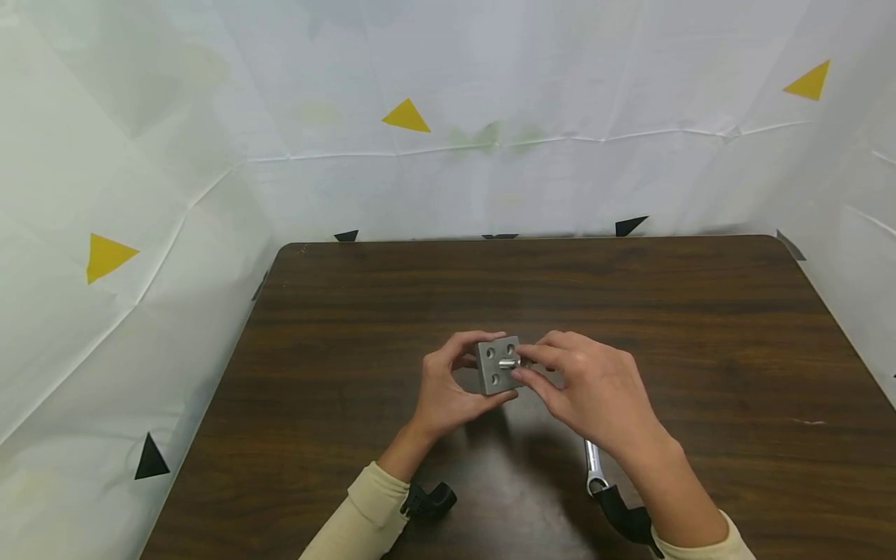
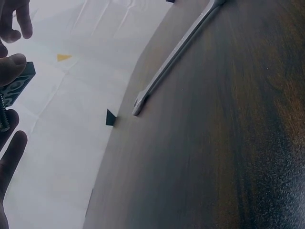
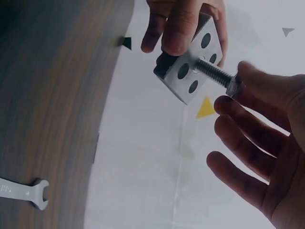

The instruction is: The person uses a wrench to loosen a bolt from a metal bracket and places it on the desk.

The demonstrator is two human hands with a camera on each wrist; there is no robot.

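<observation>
Holding the metal block (image 1: 495,364) above the bench (image 1: 700,327), the left hand (image 1: 448,389) clasps its edges while the right hand (image 1: 595,389) pinches the bolt (image 3: 214,72) seated in the centre hole. Best keep the block steady and the bolt square, turning with fingertips only. A wrench (image 2: 176,55) lies nearby.

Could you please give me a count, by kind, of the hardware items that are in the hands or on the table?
Metal block, held in the left hand: 1
Threaded bolt, set in the block's centre and pinched by the right hand: 1
Wrench, lying on the table: 1
Total: 3
</observation>
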